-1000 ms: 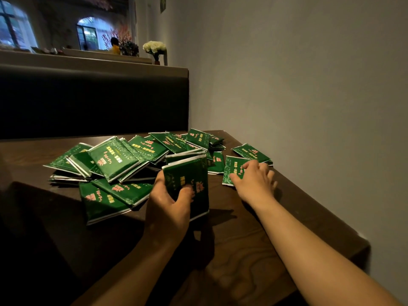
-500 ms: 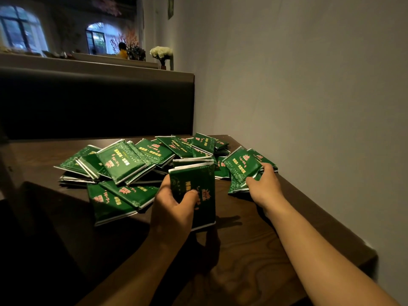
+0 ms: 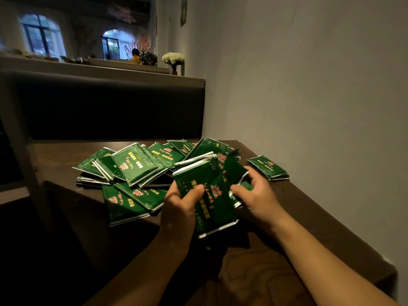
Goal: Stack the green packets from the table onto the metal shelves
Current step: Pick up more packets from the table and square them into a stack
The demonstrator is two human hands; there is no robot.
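We find the left hand (image 3: 180,208) gripping a held bundle (image 3: 207,195) of green packets, thumb across the printed face, fingers hidden behind. The right hand (image 3: 254,195) holds a further packet (image 3: 234,173) against the right side of that bundle, thumb on top and fingers curled under; the picture is blurred there, so we cannot tell whether one or two packets are being added.

Taking the held bundle as our landmark: the loose heap (image 3: 136,168) of green packets lies just to its left and behind it on the table (image 3: 276,272), overlapping untidily. A small separate pair (image 3: 268,167) lies to its right, near the wall (image 3: 309,85). The metal shelves are not in view.

We judge the step to be gathering a handful before carrying. To do it well, we advise squaring the silver edges flush, seating the new packet flat on the bundle, and keeping the left thumb firm, since the glossy wrappers look likely to slide. The bundle should stay small enough for one hand.
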